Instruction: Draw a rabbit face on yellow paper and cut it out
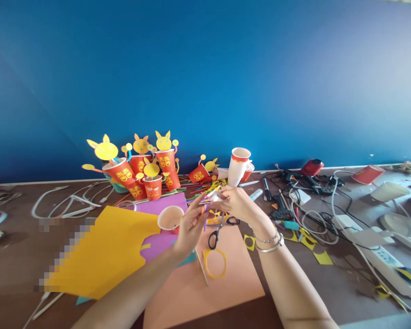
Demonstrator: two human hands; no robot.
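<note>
We see a blue wall (205, 82), and a brown tabletop (13, 256) meets it along its far edge. In the middle of the tabletop, our two hands are up close together. Our left hand (189, 225) has its fingers bent, pinching a small purple piece (206, 211) with a bit of orange next to it. Our right hand (239, 202) has its fingertips closed on a shiny clear piece (216, 196) — too small and bright for us to tell what it is. Both pieces are over the far end of a peach paper sheet (205, 306).

Below our hands we see scissors (213, 240) with black handles, and closer to us are a yellow paper ring (215, 275) and a thin stick (202, 268). A paper cup (171, 217) stands just beside our left hand, and a big yellow sheet (106, 256) lies to the left of the cup.

By the far edge are red paper cups (120, 172) with yellow animal faces (106, 150) — they have pointy ears. A tall white cup (238, 171) stands there too. Toward the right end are a glue gun (281, 209), tangled wires and a white power strip (385, 258).
</note>
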